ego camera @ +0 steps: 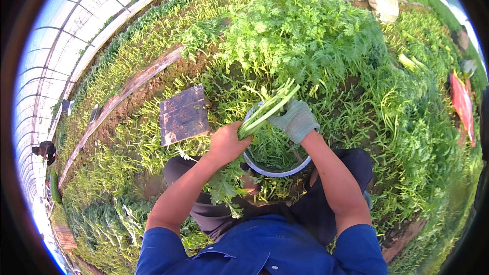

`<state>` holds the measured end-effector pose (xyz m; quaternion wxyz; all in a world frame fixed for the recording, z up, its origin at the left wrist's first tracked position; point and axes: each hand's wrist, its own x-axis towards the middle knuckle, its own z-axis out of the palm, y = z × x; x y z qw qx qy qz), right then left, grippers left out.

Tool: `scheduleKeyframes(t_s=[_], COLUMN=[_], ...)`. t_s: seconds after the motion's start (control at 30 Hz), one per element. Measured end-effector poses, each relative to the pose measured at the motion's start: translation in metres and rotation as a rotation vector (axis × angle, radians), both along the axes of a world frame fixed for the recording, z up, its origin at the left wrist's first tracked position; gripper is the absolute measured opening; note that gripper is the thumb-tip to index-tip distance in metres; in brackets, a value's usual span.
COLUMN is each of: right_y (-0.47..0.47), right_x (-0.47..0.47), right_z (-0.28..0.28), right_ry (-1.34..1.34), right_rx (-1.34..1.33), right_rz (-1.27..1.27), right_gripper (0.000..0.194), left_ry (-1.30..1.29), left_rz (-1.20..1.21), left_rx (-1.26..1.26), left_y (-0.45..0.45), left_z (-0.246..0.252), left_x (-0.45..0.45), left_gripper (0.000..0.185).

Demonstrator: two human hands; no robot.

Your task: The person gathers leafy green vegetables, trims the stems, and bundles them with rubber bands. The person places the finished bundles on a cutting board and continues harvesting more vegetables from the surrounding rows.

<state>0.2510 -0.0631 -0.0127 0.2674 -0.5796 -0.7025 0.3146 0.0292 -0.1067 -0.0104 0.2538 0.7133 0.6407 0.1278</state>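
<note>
My bare left hand (229, 141) is closed around a bunch of leafy green stems (269, 110). Their pale cut ends point up and to the right, while the lobed leaves (225, 185) hang below my wrist. Beside the stems, my right hand (296, 120) wears a grey-green knitted glove. Its fingers curl near the bunch; whether they grip anything is hidden. Under both hands, between my knees, stands a round bucket (278, 173) with a pale rim, holding loose green trimmings (279, 152).
A large heap of cut leafy greens (305, 30) lies ahead. Left of the bucket is a dark flat board (184, 114). Stubble and cut stalks cover the soil. A long pale strip (126, 88) runs along the left, and a red bag (461, 101) lies far right. Another person (46, 151) is far left.
</note>
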Motion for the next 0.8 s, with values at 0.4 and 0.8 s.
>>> scheduleKeyframes(t_s=[0.4, 0.8], right_y=[0.055, -0.041], right_x=[0.078, 0.03], right_z=[-0.116, -0.265], right_ry=[-0.102, -0.731], right_rx=[-0.032, -0.561], right_rz=[-0.568, -0.189], right_gripper=[0.032, 0.025], left_ry=[-0.314, -0.612], left_rz=[0.141, 0.3], left_rx=[-0.247, -0.412], left_y=[0.025, 0.026], left_z=[0.019, -0.009], left_x=[-0.026, -0.032], left_gripper=[0.037, 0.032])
